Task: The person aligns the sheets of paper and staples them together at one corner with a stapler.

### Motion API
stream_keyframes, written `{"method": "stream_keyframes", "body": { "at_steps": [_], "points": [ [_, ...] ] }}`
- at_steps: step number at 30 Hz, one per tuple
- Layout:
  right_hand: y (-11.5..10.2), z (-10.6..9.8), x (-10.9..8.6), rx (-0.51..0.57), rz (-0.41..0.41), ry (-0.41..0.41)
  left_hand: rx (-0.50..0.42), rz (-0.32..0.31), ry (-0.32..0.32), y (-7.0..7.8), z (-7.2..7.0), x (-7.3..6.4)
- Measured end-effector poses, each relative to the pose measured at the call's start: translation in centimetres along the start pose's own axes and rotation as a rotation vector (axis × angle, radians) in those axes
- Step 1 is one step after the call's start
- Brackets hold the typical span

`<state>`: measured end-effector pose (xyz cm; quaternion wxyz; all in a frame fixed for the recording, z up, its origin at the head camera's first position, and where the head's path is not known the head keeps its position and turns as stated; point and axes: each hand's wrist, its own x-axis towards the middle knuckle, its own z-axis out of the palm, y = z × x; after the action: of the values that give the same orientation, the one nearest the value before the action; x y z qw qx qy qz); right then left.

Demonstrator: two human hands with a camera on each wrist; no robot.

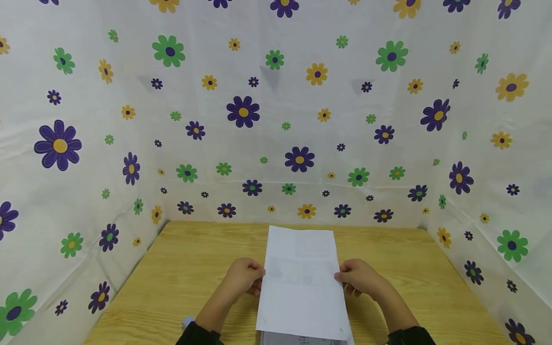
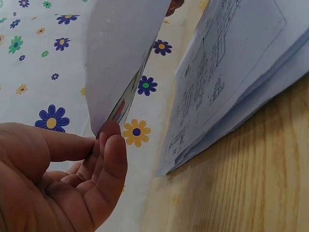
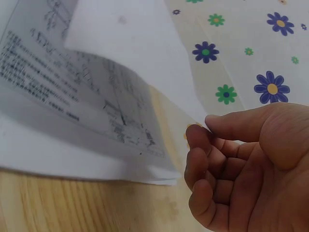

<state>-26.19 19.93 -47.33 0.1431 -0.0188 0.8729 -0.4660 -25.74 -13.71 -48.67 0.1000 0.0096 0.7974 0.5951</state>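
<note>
A white sheet (image 1: 302, 297) is held raised over a stack of printed papers (image 3: 72, 92) on the desk (image 1: 194, 263); its upper face has only faint, illegible marks. The printed papers show text lines and line drawings, too blurred to read. The left hand (image 1: 247, 277) pinches the sheet's left edge between thumb and fingertips; the right hand (image 1: 355, 278) pinches the right edge likewise, remaining fingers bent. Behind hangs a flower-patterned cloth (image 1: 267, 139).

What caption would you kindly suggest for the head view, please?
Left hand and right hand hold white paper above printed pages on a wood-grained table.
</note>
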Motion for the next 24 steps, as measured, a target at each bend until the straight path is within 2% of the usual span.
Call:
{"method": "stream_keyframes", "body": {
  "at_steps": [12,17,24],
  "points": [
    [0.4,0.3,-0.2,-0.091,0.066,0.017,0.116,-0.051,-0.036,-0.3,0.5,0.0],
    [0.6,1.1,-0.5,-0.184,0.043,0.056,0.17,-0.051,-0.074,-0.5,0.5,0.1],
    [1.0,2.2,-0.7,-0.316,0.01,0.093,0.235,-0.064,-0.103,-1.7,1.1,0.2]
  ]
}}
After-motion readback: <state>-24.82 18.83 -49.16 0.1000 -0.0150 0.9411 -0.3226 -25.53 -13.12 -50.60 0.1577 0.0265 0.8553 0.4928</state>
